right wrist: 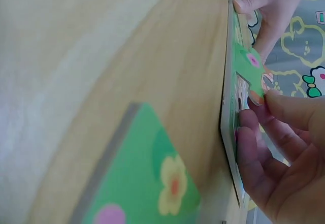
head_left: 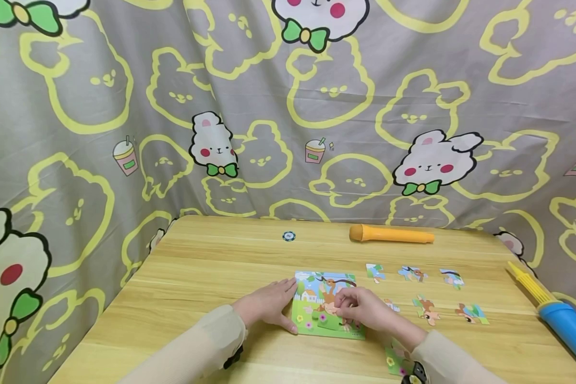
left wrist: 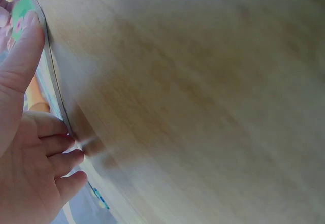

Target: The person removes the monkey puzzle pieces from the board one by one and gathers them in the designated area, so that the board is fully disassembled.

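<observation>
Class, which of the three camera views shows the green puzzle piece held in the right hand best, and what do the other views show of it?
The right wrist view: the green puzzle piece fills it close up, pinched by the right hand over the puzzle board. The head view shows it small, partly hidden by fingers. The left wrist view shows only the board's edge, not the piece.

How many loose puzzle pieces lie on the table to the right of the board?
7 visible: three in a back row, two in front, one partly hidden behind the right hand, one by the right sleeve. More may be hidden.
</observation>
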`<state>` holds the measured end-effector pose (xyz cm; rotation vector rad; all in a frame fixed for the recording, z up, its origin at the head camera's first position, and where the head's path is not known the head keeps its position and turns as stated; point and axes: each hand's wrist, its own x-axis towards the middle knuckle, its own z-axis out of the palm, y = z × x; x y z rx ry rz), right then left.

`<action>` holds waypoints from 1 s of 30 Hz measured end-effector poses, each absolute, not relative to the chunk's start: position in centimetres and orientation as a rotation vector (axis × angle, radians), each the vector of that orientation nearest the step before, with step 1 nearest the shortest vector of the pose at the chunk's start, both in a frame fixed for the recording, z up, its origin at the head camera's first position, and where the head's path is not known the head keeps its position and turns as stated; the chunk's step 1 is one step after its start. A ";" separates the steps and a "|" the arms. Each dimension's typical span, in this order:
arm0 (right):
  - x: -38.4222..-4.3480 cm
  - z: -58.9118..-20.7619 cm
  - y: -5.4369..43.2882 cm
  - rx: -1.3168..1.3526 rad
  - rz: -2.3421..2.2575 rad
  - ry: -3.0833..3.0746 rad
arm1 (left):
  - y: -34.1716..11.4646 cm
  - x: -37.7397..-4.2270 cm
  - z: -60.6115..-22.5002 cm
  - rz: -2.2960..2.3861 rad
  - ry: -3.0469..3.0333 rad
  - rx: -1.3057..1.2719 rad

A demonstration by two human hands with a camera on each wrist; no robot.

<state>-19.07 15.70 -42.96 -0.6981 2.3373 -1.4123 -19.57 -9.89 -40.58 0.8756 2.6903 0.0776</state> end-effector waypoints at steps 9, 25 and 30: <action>-19.0 -42.1 16.2 -0.618 -1.491 2.210 | -9.9 -19.5 -40.5 0.074 2.688 0.881; -18.2 -40.1 24.1 -0.542 -1.476 2.308 | -9.9 -19.6 -40.6 0.071 2.688 0.872; -17.4 -40.1 27.8 -0.597 -1.421 2.286 | -9.9 -19.7 -40.7 0.076 2.689 0.873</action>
